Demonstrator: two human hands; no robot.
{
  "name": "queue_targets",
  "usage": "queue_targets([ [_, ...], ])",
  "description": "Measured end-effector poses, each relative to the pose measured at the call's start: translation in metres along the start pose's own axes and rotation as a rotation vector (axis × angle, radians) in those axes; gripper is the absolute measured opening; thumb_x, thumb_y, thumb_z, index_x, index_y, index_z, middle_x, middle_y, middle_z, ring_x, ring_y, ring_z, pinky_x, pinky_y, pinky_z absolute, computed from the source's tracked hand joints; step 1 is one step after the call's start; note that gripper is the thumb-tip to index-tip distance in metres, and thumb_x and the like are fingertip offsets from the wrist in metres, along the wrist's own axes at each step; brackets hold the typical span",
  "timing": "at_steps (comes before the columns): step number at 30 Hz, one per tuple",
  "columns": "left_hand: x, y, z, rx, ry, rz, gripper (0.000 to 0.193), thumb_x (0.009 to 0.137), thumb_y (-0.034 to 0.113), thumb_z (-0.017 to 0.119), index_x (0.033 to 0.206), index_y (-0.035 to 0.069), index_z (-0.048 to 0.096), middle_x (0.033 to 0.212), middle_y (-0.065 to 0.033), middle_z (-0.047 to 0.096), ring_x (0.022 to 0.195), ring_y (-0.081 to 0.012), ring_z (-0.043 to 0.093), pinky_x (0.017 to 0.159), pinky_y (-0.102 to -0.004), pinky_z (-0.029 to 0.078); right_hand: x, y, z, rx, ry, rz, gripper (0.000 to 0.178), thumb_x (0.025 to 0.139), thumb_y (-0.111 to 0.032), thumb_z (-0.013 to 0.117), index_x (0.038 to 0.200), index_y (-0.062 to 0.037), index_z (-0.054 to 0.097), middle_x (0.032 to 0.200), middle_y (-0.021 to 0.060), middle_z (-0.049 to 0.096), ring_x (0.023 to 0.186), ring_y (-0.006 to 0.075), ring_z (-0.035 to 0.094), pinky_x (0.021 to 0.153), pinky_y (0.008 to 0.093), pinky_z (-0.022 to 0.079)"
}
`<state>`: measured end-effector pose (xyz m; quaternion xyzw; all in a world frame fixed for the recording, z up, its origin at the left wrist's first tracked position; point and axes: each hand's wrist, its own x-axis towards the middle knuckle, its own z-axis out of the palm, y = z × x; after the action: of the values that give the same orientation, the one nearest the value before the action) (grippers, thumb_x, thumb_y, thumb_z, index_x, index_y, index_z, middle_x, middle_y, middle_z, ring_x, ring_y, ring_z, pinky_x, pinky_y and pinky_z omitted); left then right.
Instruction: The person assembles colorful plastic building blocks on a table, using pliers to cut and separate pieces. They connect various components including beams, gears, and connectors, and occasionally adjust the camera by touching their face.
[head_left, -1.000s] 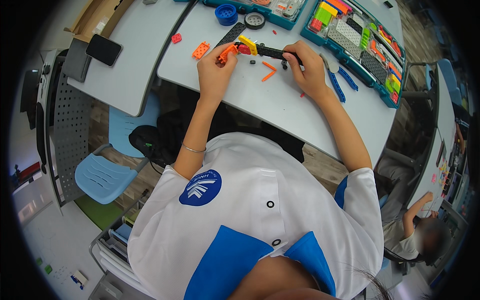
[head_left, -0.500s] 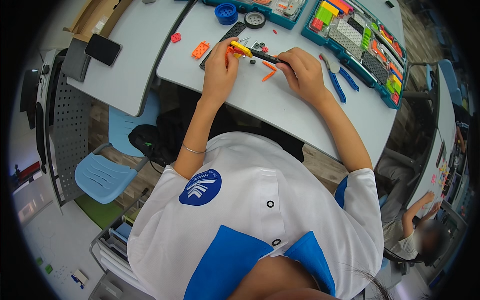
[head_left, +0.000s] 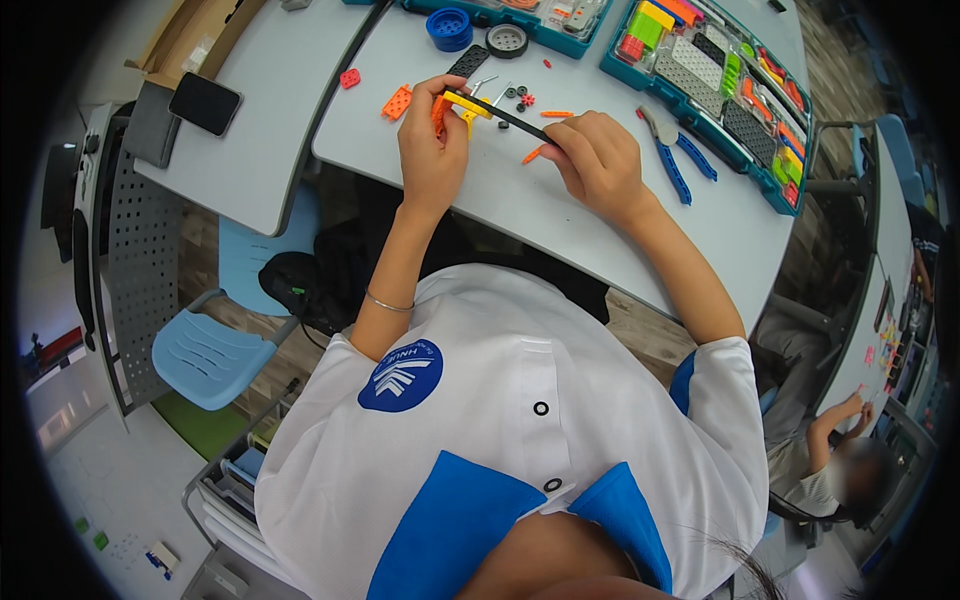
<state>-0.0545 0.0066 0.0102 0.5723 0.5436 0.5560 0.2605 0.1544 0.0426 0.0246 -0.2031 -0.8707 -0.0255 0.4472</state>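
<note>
Two hands: both occupied above the white table (head_left: 570, 225), the left hand (head_left: 433, 155) at the build's 8 o'clock, the right hand (head_left: 600, 165) at its 4.
Left grip: fingers closed around an orange part (head_left: 438, 115) and the near side of a yellow piece (head_left: 468, 104).
Right grip: thumb and fingers pinched on the lower end of a black bar (head_left: 515, 122).
Build's place: between the hands, clear of the tabletop, the bar slanting from 10 o'clock down to 4.
Done so far: yellow, orange and black parts seem to be brought together; whether the bar is fastened I cannot tell.
Left loose: metal pins (head_left: 482, 86) close by at 12; a red gear (head_left: 528, 100) between 2 and 3; an orange strip (head_left: 557, 114) at 3; an orange block (head_left: 397, 102) at 9; a black perforated plate (head_left: 468, 62) at 11.
Wheels: blue wheel (head_left: 450, 30) at 11, grey-hubbed wheel (head_left: 507, 40) at 12, neither attached.
Tool and stock: blue-handled pliers (head_left: 672, 172) lie unheld past 3; an open teal case (head_left: 622, 73) spans 2 to 3, well filled.
Stage: probably early, judging by the unjoined pieces.
</note>
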Motion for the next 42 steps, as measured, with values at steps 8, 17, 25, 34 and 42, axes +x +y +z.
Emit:
queue_targets([
  [8, 0.001, -0.005, -0.004, -0.193, 0.002, -0.086, 0.026, 0.098, 0.002, 0.041, 0.120, -0.002, 0.053, 0.109, -0.0115, 0.063, 0.098, -0.0149, 0.062, 0.086, -0.0254, 0.048, -0.002, -0.003, 0.002, -0.001, -0.006, 0.006, 0.026, 0.081, -0.021, 0.077, 0.094, -0.0037, 0.064, 0.081, 0.0074, 0.061, 0.073, 0.0237, 0.063, 0.061, 0.0337, 0.050],
  [17, 0.001, 0.011, 0.003, -0.699, 0.253, -0.313, 0.045, 0.109, 0.033, 0.034, 0.110, -0.002, 0.061, 0.107, -0.0143, 0.065, 0.105, -0.0210, 0.062, 0.099, -0.0361, 0.047, 0.001, -0.017, 0.005, -0.063, -0.043, -0.085, 0.023, 0.081, -0.020, 0.077, 0.091, -0.0039, 0.063, 0.081, 0.0050, 0.060, 0.069, 0.0196, 0.058, 0.059, 0.0316, 0.046],
  [25, -0.003, 0.001, 0.000, -0.679, 0.374, -0.239, 0.045, 0.108, 0.034, 0.047, 0.088, -0.002, 0.065, 0.095, -0.0145, 0.066, 0.089, -0.0210, 0.067, 0.091, -0.0348, 0.052, 0.004, -0.020, 0.002, -0.035, -0.001, -0.180, 0.027, 0.078, -0.018, 0.079, 0.092, -0.0012, 0.064, 0.077, 0.0052, 0.059, 0.064, 0.0189, 0.056, 0.054, 0.0313, 0.044],
  [34, -0.001, 0.001, 0.000, -0.537, 0.372, -0.185, 0.045, 0.108, 0.035, 0.047, 0.082, 0.001, 0.060, 0.086, -0.0095, 0.062, 0.079, -0.0186, 0.062, 0.085, -0.0351, 0.053, 0.004, -0.034, 0.002, -0.066, -0.008, -0.110, 0.018, 0.080, -0.019, 0.074, 0.086, -0.0079, 0.061, 0.080, 0.0008, 0.056, 0.069, 0.0155, 0.052, 0.061, 0.0285, 0.041],
  [42, 0.000, 0.000, 0.005, -0.578, 0.349, -0.191, 0.044, 0.109, 0.036, 0.044, 0.082, 0.004, 0.057, 0.085, -0.0079, 0.059, 0.081, -0.0166, 0.056, 0.084, -0.0343, 0.049, 0.002, -0.045, 0.006, -0.098, -0.030, -0.094, 0.018, 0.080, -0.019, 0.074, 0.087, -0.0072, 0.061, 0.081, 0.0019, 0.056, 0.070, 0.0164, 0.053, 0.061, 0.0293, 0.041],
])
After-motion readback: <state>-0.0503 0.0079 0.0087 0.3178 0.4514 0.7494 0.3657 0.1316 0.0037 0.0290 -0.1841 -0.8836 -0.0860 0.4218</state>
